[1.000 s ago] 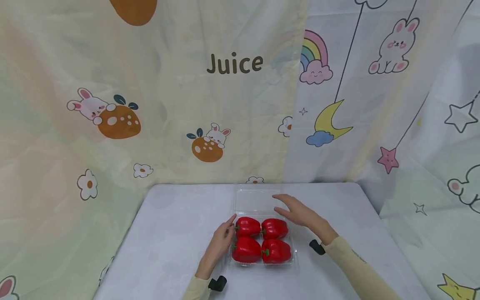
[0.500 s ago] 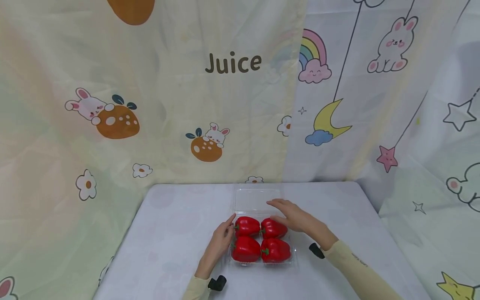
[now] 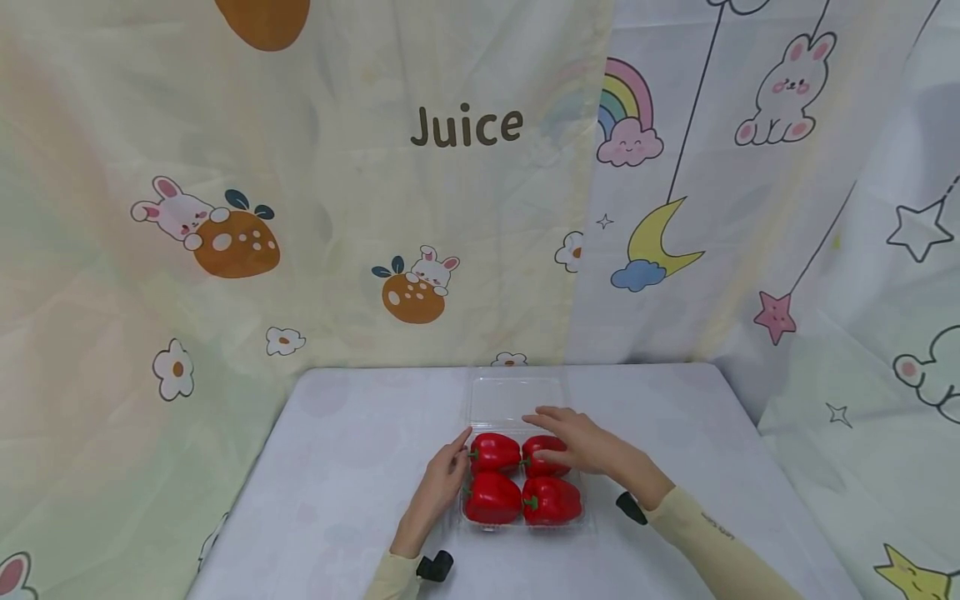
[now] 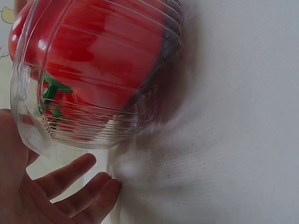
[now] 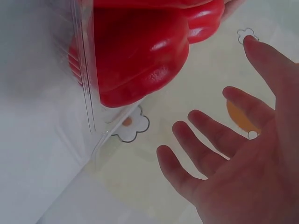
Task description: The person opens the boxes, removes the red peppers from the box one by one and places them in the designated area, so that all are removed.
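The far-right pepper (image 3: 547,470) is lying on its side in the back right part of the clear box (image 4: 93,133). The far-left pepper (image 3: 495,452), the near-left pepper (image 3: 492,498) and the near-right pepper (image 3: 552,501) are filling the box's other places, and the lid (image 3: 513,400) is lying open behind the box on the bench (image 3: 360,467).

Judging by its glossy, even skin, each pepper is probably going to be handling as light and firm, rather slippery under dry fingertips. The broad sides are offering the best hold, thumb toward the box's front and fingers toward the lid. The box is looking thin and springy, so hard pressure would likely be bending its wall.

The right hand (image 3: 581,442) is hovering at the box's back right, palm turned toward it, fingers spread and thumb apart over the far-right pepper; it is grasping nothing, and whether a fingertip is touching I cannot tell. The right sleeve (image 3: 720,542) is slanting in from the box's front right. The left hand (image 3: 441,479) is resting at the box's left wall, fingers loosely extended, seemingly steadying rather than gripping.
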The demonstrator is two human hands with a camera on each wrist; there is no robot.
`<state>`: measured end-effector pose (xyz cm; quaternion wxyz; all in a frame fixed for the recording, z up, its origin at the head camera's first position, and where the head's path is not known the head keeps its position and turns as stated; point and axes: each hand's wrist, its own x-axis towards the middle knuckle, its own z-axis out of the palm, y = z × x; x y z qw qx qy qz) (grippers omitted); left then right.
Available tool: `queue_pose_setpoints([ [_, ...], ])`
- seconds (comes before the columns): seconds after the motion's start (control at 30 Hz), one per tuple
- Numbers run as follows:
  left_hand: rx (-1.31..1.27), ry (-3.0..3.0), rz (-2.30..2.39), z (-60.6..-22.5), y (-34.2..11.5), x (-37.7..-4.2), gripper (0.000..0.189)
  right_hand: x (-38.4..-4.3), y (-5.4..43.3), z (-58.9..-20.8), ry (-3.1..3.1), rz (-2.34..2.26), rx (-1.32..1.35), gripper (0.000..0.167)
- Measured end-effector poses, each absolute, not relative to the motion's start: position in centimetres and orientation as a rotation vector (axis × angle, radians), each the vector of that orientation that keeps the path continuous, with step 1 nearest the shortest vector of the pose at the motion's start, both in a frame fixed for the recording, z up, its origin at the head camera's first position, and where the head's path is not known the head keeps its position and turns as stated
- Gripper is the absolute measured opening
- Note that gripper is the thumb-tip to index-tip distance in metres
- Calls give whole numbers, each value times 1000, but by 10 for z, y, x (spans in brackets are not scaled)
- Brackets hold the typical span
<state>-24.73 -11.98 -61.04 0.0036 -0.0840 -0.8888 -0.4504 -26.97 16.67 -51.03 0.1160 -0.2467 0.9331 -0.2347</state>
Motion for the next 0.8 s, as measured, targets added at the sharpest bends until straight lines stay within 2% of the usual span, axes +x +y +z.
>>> queue_pose_setpoints([
  [0.27,-270,-2779,-1421,-611,-119,-247,47,-264,166,-513,2702,-674,-834,73],
  [0.8,-255,-2784,-1422,-612,-119,-248,47,-254,167,-511,2697,-599,-865,71],
])
